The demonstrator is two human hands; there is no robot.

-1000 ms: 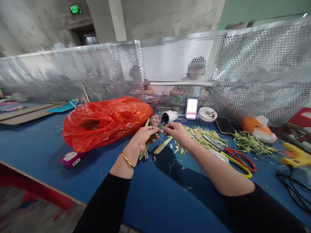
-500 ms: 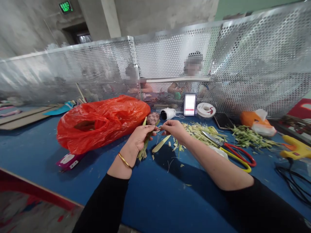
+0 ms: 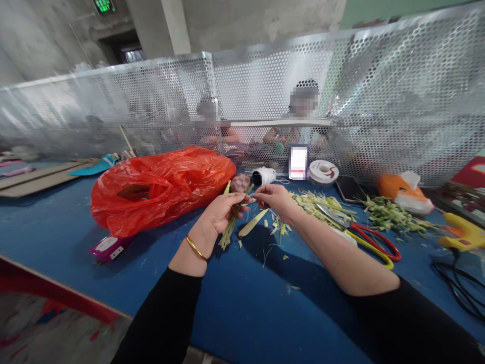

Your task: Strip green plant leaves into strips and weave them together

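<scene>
Your left hand (image 3: 217,215) is closed around one bundle of leaf strips (image 3: 226,236), whose long axis slants from near left to far right, its loose ends pointing toward you. The bundle's far end meets your left fingertips; your right hand (image 3: 279,201) sits just right of it, fingertips pinched together, though what they hold is too small to tell. The left hand is nearer the bundle.

Counting left to right on the blue table (image 3: 250,313), you have one red bag (image 3: 189,172), one loose husk strip (image 3: 253,224), one cone of white thread (image 3: 267,176) beyond your hands, two piles of scraps (image 3: 394,215), one flat spool (image 3: 317,175), one pair of scissors (image 3: 373,240) and one glue gun (image 3: 464,235)
</scene>
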